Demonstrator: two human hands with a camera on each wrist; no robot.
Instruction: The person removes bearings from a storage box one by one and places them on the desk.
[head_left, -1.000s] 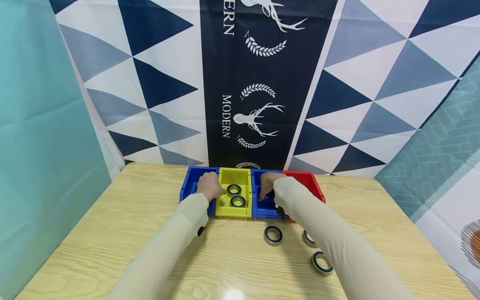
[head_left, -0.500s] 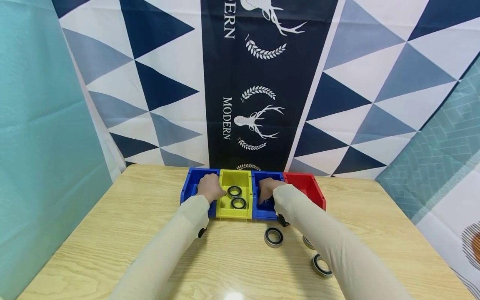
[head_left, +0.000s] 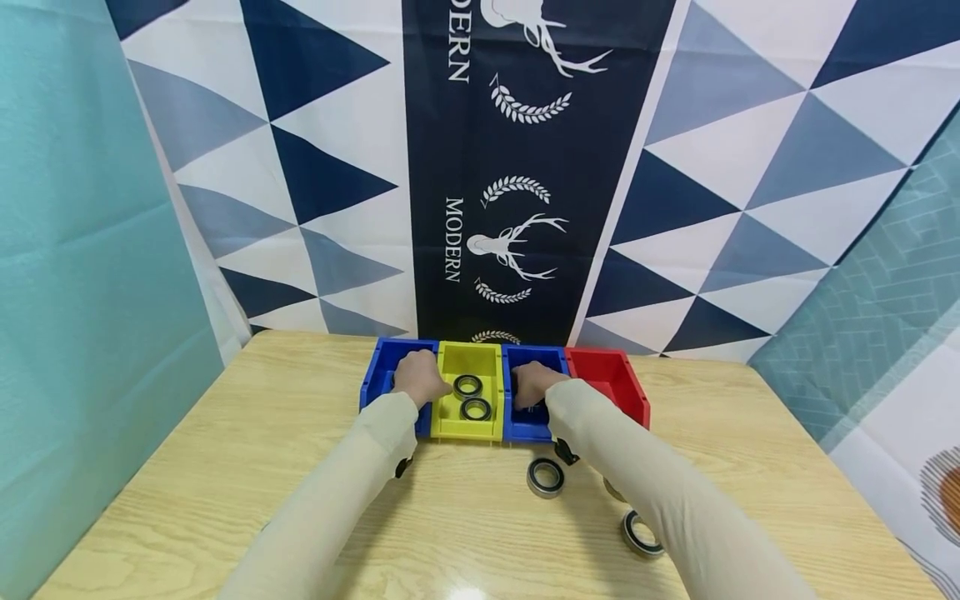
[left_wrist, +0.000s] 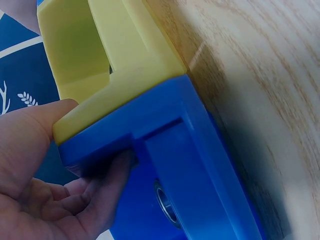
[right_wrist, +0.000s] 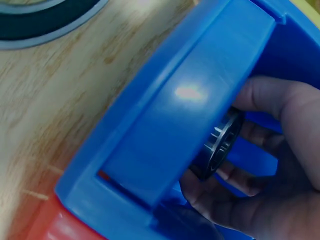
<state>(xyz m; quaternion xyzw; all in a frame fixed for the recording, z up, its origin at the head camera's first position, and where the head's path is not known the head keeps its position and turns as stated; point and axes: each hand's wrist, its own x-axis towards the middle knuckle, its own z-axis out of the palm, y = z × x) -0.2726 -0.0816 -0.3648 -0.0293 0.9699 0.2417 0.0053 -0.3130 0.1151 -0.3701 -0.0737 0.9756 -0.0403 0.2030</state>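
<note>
Right wrist, right hand [right_wrist: 295,150] gripping bearing [right_wrist: 215,142], unclear from head, left hand [left_wrist: 50,200] pinching bins [left_wrist: 135,112]

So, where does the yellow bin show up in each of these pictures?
Head: the yellow bin is below the middle of the picture.
Left wrist: upper left, cut off by the top edge.
Right wrist: only a sliver, top right corner.
Shared landmark: the pale wooden table.
</note>
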